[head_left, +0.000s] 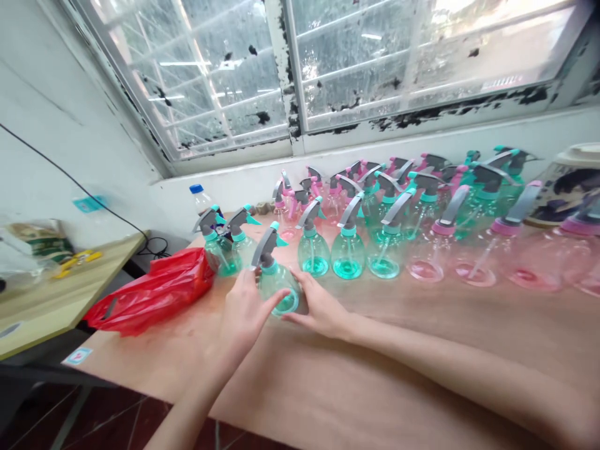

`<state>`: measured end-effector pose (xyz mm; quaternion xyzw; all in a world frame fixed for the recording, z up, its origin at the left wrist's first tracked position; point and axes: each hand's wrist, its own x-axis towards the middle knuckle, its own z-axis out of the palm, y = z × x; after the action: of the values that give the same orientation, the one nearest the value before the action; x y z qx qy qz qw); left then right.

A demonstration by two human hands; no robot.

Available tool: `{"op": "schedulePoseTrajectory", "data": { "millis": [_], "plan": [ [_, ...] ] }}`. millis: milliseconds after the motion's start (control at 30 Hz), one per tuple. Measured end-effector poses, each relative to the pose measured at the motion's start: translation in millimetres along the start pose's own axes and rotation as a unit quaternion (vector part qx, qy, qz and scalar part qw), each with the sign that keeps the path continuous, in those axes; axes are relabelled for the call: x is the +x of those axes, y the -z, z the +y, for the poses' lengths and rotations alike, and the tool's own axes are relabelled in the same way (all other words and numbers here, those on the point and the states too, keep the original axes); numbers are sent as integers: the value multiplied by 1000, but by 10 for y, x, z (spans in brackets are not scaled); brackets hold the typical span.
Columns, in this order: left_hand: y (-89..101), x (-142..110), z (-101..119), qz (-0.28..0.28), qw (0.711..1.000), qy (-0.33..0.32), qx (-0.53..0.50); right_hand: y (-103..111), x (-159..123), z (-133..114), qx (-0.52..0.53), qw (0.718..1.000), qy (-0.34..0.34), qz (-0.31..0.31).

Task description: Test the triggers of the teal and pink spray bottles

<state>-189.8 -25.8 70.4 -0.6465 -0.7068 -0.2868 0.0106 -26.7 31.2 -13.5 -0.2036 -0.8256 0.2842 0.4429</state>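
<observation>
Between both hands is a clear green spray bottle with a grey and teal trigger head, tilted so that its round base faces me. My left hand grips its left side, thumb across the front near the base. On the other side, my right hand wraps round the bottle with the thumb under the base. Just behind to the left stand two more green spray bottles. To the right, a green spray bottle heads a row of similar green and pink ones.
A red plastic bag lies on the wooden table at left. Pink spray bottles fill the right, near a printed container. Behind the bag stands a blue-capped bottle. A second table and a window border the area.
</observation>
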Motion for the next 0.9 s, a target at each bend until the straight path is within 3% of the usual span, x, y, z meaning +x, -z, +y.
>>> {"op": "schedulePoseTrajectory", "data": {
  "millis": [167, 267, 400, 500, 600, 733, 900],
  "plan": [
    [-62, -318, 207, -23, 997, -37, -66, 251, -255, -126, 44, 999, -10, -12],
    [-58, -388, 449, -87, 986, -64, -128, 485, -512, -165, 48, 998, -25, -16],
    [-101, -354, 884, -144, 955, -85, -247, 827, -889, -177, 30, 999, -45, -6],
    [-220, -309, 1242, -188, 920, -82, -334, 1062, -1129, -217, 21, 998, -58, -9],
    [-372, -269, 1567, -231, 888, -124, -378, 1278, -1287, -271, 20, 997, -68, -21],
    [-557, -226, 1844, -238, 872, -174, -391, 1584, -1422, -210, -33, 993, -86, -77],
    [-656, -232, 1921, -202, 887, -180, -375, 1933, -1555, 17, -173, 966, -121, -152]
  ]
}}
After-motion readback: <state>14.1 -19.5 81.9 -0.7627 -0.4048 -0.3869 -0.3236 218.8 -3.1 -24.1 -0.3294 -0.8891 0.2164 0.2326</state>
